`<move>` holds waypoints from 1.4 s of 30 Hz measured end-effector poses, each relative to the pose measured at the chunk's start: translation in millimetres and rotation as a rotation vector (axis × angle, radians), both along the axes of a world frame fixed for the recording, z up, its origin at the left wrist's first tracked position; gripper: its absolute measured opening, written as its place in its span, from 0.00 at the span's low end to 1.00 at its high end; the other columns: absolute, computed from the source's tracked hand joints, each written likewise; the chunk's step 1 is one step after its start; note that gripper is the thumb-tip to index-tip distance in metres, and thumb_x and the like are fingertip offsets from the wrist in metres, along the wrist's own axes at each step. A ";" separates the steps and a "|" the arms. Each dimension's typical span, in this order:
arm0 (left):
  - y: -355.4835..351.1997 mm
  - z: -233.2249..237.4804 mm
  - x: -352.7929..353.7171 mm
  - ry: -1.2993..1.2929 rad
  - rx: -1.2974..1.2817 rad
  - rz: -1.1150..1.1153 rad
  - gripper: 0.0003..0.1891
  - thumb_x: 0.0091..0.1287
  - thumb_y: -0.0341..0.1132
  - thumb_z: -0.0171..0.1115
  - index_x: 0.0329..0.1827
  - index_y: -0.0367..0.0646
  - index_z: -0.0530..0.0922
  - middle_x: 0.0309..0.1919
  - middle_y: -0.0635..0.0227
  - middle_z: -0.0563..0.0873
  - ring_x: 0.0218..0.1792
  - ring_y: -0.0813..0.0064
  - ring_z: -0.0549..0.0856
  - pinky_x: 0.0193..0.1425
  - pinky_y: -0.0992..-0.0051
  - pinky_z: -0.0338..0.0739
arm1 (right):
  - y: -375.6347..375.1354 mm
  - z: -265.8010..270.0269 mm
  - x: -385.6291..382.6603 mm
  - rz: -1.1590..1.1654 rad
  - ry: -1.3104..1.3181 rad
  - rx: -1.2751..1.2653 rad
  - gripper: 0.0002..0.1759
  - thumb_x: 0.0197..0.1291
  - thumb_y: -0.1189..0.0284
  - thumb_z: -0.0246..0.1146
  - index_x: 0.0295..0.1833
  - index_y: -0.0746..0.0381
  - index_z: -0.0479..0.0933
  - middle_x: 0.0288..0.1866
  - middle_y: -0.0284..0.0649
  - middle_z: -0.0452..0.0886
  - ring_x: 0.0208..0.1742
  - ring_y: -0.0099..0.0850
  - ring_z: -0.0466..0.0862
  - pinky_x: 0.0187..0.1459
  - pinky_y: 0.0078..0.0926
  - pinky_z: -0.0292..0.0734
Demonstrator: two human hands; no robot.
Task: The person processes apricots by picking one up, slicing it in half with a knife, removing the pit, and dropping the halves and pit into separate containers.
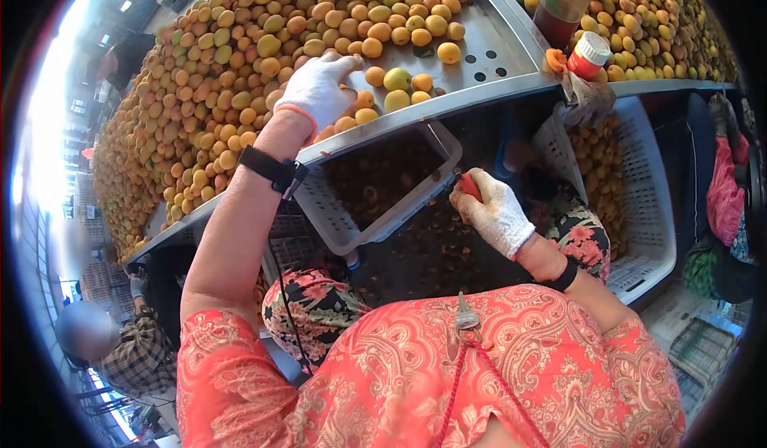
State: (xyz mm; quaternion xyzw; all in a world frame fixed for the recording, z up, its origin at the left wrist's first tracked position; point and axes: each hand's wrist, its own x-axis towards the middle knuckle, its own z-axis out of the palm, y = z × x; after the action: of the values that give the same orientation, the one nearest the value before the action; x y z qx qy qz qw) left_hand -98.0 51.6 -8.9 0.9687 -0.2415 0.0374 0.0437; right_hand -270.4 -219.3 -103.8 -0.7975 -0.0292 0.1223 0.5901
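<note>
My left hand (318, 91), in a white glove, rests at the near side of a large heap of apricots (240, 64) on a metal table. Its fingers are apart, with loose apricots just beyond them and nothing visible in its grasp. A few apricots (397, 79) lie beside it close to the table's edge. My right hand (494, 215), in a stained white glove, is closed around a small tool with a red handle (469, 186). It hovers near the corner of a white plastic crate (383, 228) below the edge, with dark scraps inside.
A jar of dark liquid (562, 7) and a red bottle with a white cap (590, 55) stand at the table's divider. Beneath them, a worn glove (590, 100) hangs over the edge. Another crate (649, 200) holds apricots on the right. A person in a checked shirt (144, 356) is at left.
</note>
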 end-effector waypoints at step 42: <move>-76.6 76.4 -264.7 0.351 -1.792 0.160 0.16 0.65 0.26 0.64 0.56 0.34 0.75 0.41 0.65 0.82 0.33 0.79 0.79 0.36 0.80 0.73 | 26.3 161.7 -104.5 0.226 -0.364 -0.016 0.12 0.74 0.66 0.56 0.42 0.65 0.68 0.24 0.53 0.76 0.31 0.55 0.82 0.30 0.41 0.73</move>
State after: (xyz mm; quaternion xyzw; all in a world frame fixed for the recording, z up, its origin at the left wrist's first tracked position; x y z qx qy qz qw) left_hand -362.7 -25.1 67.6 0.5781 -0.0441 0.0661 0.8121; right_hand -374.9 -193.0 58.0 -0.8027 -0.2237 0.0421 0.5512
